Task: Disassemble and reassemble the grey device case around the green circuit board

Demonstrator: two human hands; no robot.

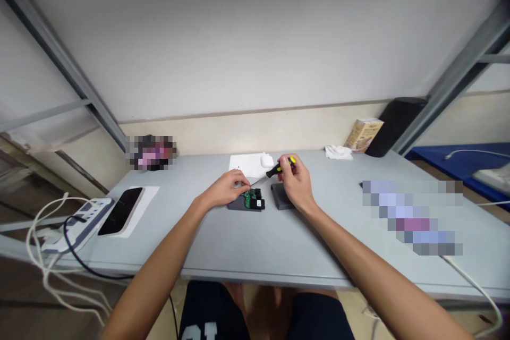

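My right hand (295, 183) is closed round a screwdriver with a black and yellow handle (281, 167), its shaft pointing left and down toward a small opened grey device (247, 201) with a green circuit board showing. My left hand (229, 188) rests on the left part of that device, fingers curled over its top edge and holding it in place. A separate dark grey cover piece (281, 196) lies just to the right of the device, under my right hand. Both forearms reach in from the bottom of the view.
On the grey table (255, 244) a black phone (121, 210) lies on white paper at the left beside a power strip (79, 218) with cables. Behind the device sit white paper (245, 163) and a small white case (266, 160). At the back right stand a carton (363, 134), tissue and a black object (392, 125).
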